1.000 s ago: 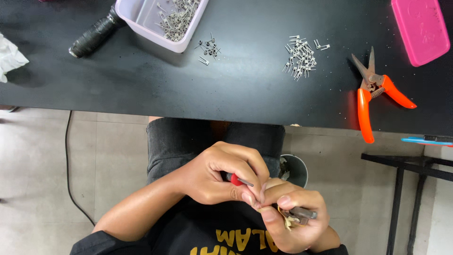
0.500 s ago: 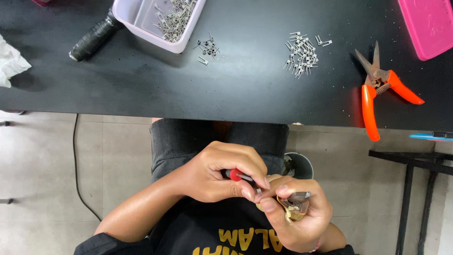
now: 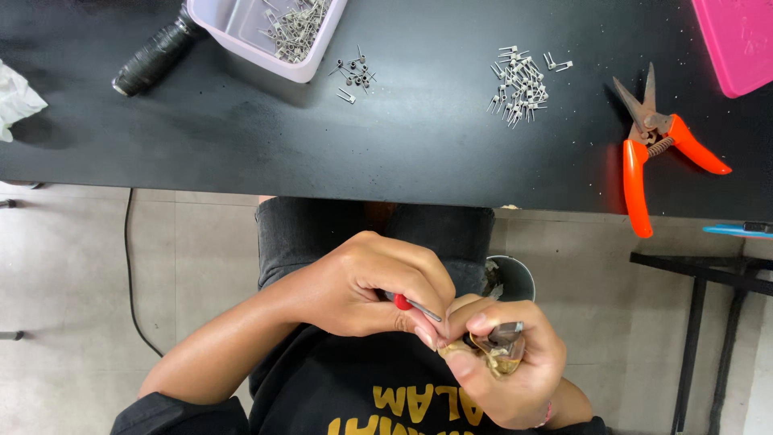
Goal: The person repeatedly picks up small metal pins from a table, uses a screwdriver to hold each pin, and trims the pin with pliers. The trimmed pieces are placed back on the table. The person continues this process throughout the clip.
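Observation:
My left hand (image 3: 366,282) is closed around a small red-handled tool (image 3: 409,304) whose thin metal shaft points right toward my other hand. My right hand (image 3: 507,366) grips a small brass-coloured metal part (image 3: 495,354) close to my chest, with a dark piece on top of it. The tool's tip meets the part between my fingertips. Both hands are held over my lap, below the edge of the black table (image 3: 241,153).
On the table lie a pale plastic bin (image 3: 241,36) of small metal pins, two loose pin piles (image 3: 354,74) (image 3: 519,84), orange-handled snips (image 3: 656,149), a pink box (image 3: 737,40), a black roll (image 3: 153,56) and white paper (image 3: 16,101). A small dark cup (image 3: 511,278) stands on the floor.
My hands stay pressed together over my lap; the right hand has turned the brass part slightly and the view has shifted a little.

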